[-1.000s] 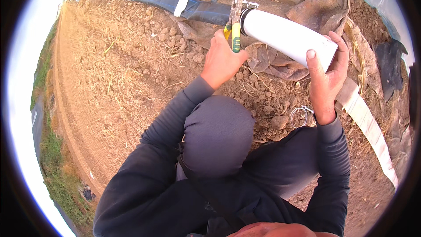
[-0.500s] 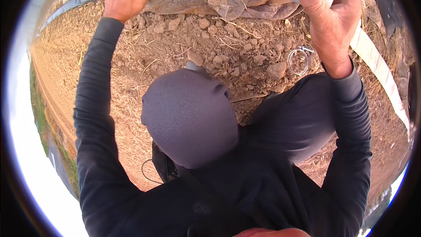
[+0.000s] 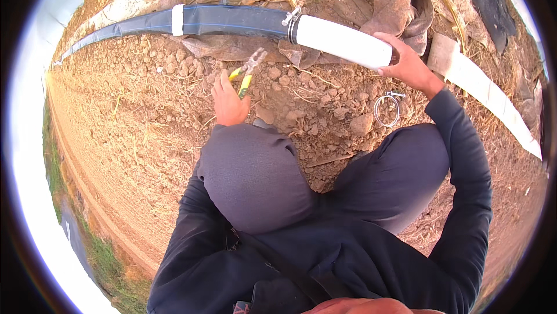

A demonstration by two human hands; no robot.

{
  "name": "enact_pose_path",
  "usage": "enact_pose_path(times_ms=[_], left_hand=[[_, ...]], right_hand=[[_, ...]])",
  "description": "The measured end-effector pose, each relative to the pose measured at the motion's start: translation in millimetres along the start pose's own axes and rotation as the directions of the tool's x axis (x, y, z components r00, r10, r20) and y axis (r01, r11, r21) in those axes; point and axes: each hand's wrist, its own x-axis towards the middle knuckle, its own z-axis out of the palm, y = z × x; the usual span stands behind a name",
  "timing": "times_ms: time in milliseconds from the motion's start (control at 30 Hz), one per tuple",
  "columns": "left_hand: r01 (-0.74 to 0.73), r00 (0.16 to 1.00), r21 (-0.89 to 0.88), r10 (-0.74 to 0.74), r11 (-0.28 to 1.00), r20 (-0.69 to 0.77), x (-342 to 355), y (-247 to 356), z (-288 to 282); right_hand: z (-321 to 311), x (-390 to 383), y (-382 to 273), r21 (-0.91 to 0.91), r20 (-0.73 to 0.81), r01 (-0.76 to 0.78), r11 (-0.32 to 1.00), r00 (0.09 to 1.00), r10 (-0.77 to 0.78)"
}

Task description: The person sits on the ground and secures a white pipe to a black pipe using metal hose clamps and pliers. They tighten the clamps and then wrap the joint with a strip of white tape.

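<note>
My left hand (image 3: 231,103) is closed around the yellow-green handles of a pair of pliers (image 3: 250,68), whose metal jaws point up and away from me. With my right hand (image 3: 407,69) I grip the right end of a short white pipe (image 3: 343,40), thumb and fingers at its rim. The pipe's left end meets a flat dark blue hose (image 3: 238,21), and a metal hose clamp (image 3: 293,26) circles that joint. A second, loose wire clamp (image 3: 387,110) lies on the soil near my right knee.
A white band (image 3: 177,20) wraps the dark hose further left. A flat white hose (image 3: 486,82) runs along the right side. Brown crumpled cloth (image 3: 395,0) lies behind the pipe, near a black sheet (image 3: 491,7). Clods and straw cover the soil; my bent knees (image 3: 252,172) are close in front.
My left hand has come down and right, bringing the pliers nearer my knee. The view has shifted, so the hose, pipe and joint now show fully. My right hand remains on the pipe.
</note>
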Motion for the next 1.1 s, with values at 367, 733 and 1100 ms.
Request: enact_pose_path(times_ms=[367, 733, 1100], left_hand=[[-0.386, 0.903, -0.111, 0.4, 0.916, 0.16, 105.6, 88.3, -57.4], [0.442, 0.753, -0.624, 0.111, 0.645, 0.649, 135.2, 116.5, 7.6], [-0.259, 0.938, -0.313, 0.315, 0.914, 0.143, 132.6, 95.0, 8.4]], right_hand=[[31.8, 31.7, 52.5, -0.578, 0.007, 0.018, 0.816, 1.0, -0.017], [38.5, 34.1, 53.8, -0.621, -0.007, -0.006, 0.784, 1.0, 0.003], [37.6, 35.3, 47.6, -0.647, 0.017, 0.006, 0.762, 1.0, 0.006]])
